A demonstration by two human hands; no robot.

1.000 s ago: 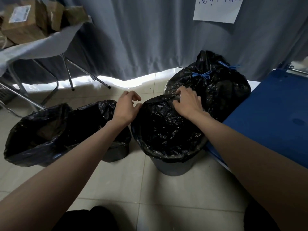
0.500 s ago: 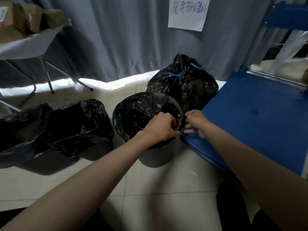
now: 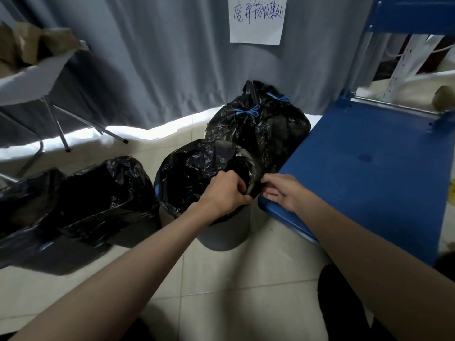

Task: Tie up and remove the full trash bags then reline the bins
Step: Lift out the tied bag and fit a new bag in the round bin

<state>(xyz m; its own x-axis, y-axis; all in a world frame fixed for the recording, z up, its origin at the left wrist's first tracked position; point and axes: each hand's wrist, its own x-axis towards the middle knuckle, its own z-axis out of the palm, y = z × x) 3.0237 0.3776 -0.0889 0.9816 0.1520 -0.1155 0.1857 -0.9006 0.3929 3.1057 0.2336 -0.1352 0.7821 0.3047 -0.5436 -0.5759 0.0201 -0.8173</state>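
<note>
A grey bin (image 3: 222, 236) stands on the tiled floor (image 3: 221, 291) in the middle of the view, lined with a black liner (image 3: 192, 168) whose crinkled plastic folds over the rim on the left and far sides. On the near right side a stretch of the rim (image 3: 253, 168) shows bare, the plastic not yet pulled over it.

The left hand (image 3: 225, 195) sits at the near right part of the rim, fingers curled tight round a bunch of the liner's edge. The right hand (image 3: 280, 190) is just right of the bin, beside the bare rim, with its fingers loosely bent and pinching toward the plastic edge; whether they actually have hold of it I cannot tell. The two hands are near each other, with the rim between them.

Behind the bin, touching it on the far right, sit two full black bags (image 3: 261, 129), each knotted shut with a blue drawstring (image 3: 247, 113). To the left of the bin stands a second bin with a black liner (image 3: 108, 193) draped loosely over it, and further left a third black bag (image 3: 22, 200) at the frame edge.

A blue table (image 3: 369, 168) fills the right side, its near corner just under the right hand. A grey curtain (image 3: 160, 57) hangs along the far side with a handwritten paper sign (image 3: 257, 19) on it. At the far left a folding table (image 3: 32, 77) holds cardboard boxes (image 3: 32, 45).
</note>
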